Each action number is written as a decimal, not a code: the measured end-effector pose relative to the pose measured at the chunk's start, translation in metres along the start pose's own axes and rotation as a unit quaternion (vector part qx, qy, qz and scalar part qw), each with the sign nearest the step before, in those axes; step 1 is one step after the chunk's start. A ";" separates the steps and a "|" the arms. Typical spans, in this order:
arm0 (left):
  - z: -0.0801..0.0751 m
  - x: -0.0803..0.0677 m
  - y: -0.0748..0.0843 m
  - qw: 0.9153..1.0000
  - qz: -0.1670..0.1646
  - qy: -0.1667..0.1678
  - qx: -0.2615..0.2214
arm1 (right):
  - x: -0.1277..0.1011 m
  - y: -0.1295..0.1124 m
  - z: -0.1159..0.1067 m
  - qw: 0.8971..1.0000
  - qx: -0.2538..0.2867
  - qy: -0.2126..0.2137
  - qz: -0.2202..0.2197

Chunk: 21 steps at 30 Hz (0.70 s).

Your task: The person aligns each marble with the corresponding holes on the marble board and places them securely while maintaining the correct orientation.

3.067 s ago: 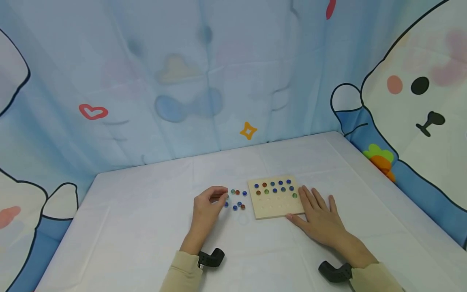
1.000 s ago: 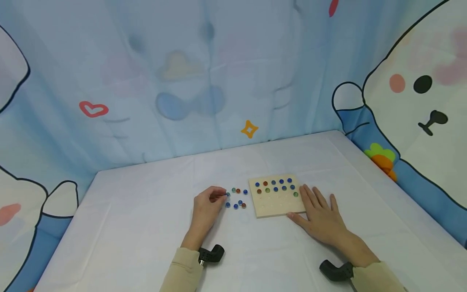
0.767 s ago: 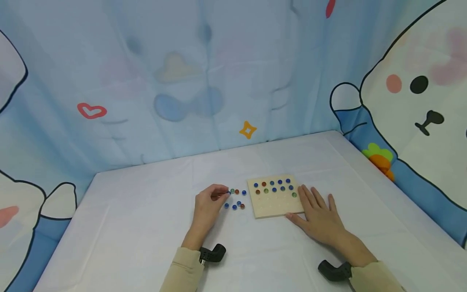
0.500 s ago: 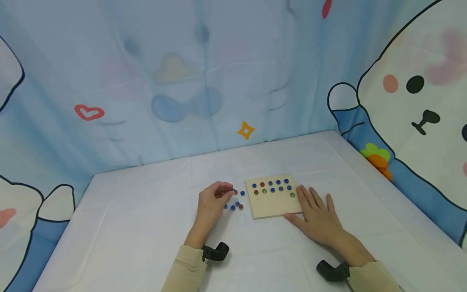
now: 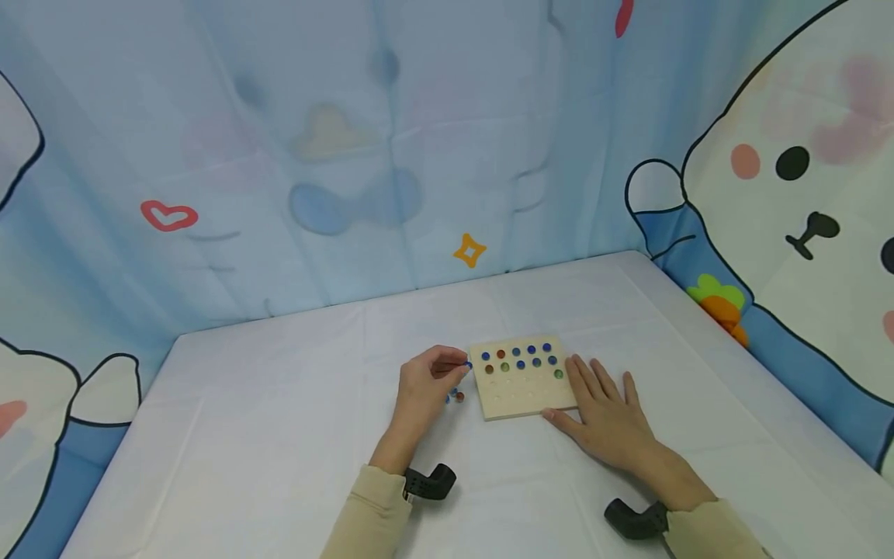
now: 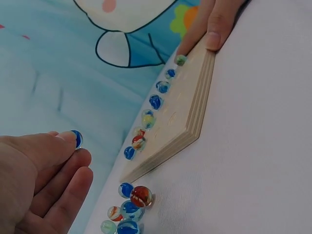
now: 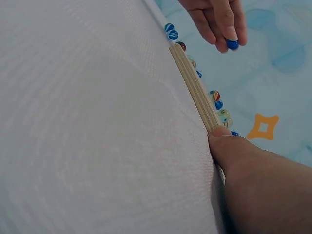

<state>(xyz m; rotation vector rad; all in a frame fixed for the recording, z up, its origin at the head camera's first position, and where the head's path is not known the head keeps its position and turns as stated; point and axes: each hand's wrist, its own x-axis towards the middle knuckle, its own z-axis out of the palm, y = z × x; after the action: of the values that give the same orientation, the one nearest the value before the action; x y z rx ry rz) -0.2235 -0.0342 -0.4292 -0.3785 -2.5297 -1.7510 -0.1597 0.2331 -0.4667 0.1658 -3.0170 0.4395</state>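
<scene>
The left hand (image 5: 427,382) pinches a small blue glass marble (image 6: 76,138) in its grip, just beside the flat wooden board with holes (image 5: 525,396). It is best to lower it gently into a free hole, while the right hand (image 5: 606,411), fingers flat, steadies the board on the white tabletop (image 5: 279,435).

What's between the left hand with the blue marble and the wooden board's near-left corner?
A small heap of loose marbles on the white cloth, below the left hand and blue marble, just off the board corner. The left wrist view shows it best.
</scene>
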 end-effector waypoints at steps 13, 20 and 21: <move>0.022 0.004 0.008 0.999 0.026 -0.020 -0.017 | 0.000 0.001 0.000 1.000 -0.007 0.001 0.004; 0.033 0.004 0.010 0.998 0.038 -0.034 -0.025 | 0.000 0.001 0.001 1.000 -0.002 0.000 0.000; 0.035 0.004 0.011 0.998 0.038 -0.035 -0.026 | 0.000 0.001 0.001 1.000 -0.001 0.001 -0.001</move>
<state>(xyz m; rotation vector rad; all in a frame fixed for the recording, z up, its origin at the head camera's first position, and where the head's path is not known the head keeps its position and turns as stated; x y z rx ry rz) -0.2210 0.0020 -0.4314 -0.5418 -2.4844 -1.8093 -0.1596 0.2338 -0.4680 0.1671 -3.0159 0.4366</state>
